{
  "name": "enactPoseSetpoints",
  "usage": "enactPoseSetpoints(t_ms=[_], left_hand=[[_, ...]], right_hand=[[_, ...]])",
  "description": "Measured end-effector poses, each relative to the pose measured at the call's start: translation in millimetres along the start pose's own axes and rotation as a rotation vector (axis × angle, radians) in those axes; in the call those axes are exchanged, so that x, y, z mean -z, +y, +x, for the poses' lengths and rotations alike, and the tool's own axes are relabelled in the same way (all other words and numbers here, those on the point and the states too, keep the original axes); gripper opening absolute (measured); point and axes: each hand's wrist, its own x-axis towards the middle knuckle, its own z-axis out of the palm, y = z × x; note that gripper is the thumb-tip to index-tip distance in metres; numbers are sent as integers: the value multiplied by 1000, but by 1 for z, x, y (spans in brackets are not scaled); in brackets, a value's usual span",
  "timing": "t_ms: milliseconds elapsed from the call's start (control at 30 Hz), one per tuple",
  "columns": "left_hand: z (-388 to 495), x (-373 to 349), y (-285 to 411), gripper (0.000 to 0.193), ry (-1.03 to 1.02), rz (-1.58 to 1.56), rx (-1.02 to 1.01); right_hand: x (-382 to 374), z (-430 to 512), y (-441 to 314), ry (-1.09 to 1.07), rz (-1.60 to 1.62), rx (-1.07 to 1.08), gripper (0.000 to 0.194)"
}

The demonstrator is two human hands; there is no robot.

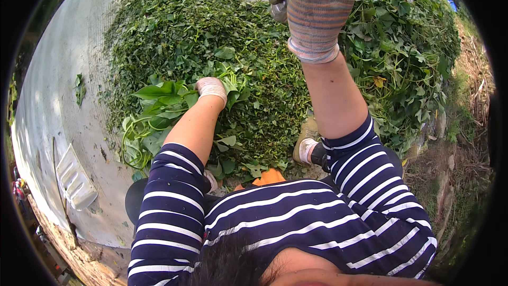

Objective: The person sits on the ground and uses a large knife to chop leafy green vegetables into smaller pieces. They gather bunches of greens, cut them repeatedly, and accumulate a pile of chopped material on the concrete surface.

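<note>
My left hand point(211, 89), in a striped knit glove, is closed around a bunch of leafy green vines point(158, 99). Stems poke out to its right, while broad leaves and looping stems hang to its left. Under the bunch spreads a thick layer of chopped leaves and stems point(178, 43). Raised high at the top edge, close to the camera, is my right hand point(319, 12) in a soiled striped glove. Its fingers are curled around a metallic tool point(279, 11) that is mostly hidden and cut off by the frame, so its kind is unclear.
A heap of whole leafy vines point(401, 51) lies at the right, beside dry grass point(472, 71). To the left, a white slotted plastic piece point(76, 178) and a thin stick point(59, 182) rest on the grey ground surface point(67, 87). My shoe point(306, 137) stands among the cuttings near an orange object point(270, 176).
</note>
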Motion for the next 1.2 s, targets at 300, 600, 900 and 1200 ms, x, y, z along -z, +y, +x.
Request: enactPoseSetpoints(t_ms=[300, 600, 900, 1200], left_hand=[[-16, -82, -41, 32, 376, -508, 132], [10, -51, -18, 32, 109, -87, 74], [-25, -94, -52, 30, 458, -388, -28], [-1, -93, -31, 27, 285, -374, 123]], right_hand=[[16, -234, 45, -662, -789, -1312, 45], [-58, -96, 14, -14, -62, -171, 15], [-18, -131, 41, -631, -572, -824, 33], [-25, -188, 34, -949, -799, -971, 33]])
